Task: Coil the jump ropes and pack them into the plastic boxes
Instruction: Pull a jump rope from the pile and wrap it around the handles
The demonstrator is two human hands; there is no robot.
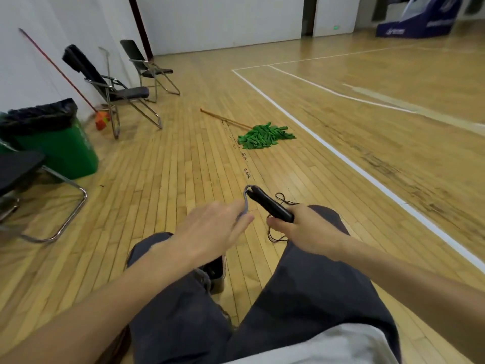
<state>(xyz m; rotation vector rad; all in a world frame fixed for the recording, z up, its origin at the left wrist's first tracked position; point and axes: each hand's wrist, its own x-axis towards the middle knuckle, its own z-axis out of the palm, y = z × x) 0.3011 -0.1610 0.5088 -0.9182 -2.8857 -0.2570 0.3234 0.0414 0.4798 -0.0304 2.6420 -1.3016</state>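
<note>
I sit with my knees in dark trousers in front of me. My right hand point(301, 227) grips the black handles of a jump rope point(270, 204), which point up and to the left. A grey cord point(246, 199) loops out of the handle tips and runs down to my left hand point(212, 229), whose fingers hold it; the motion blur hides how. Thin black rope point(275, 236) hangs in loose loops under my right hand and lies on the floor beside my right knee. No plastic box is clearly visible.
A green mop point(265, 136) with a wooden pole lies on the wooden floor ahead. Two folding chairs point(118, 93) stand by the left wall, near a green bin point(65, 151) and a leaning broom point(101, 120). Another chair frame point(65, 219) is at my left.
</note>
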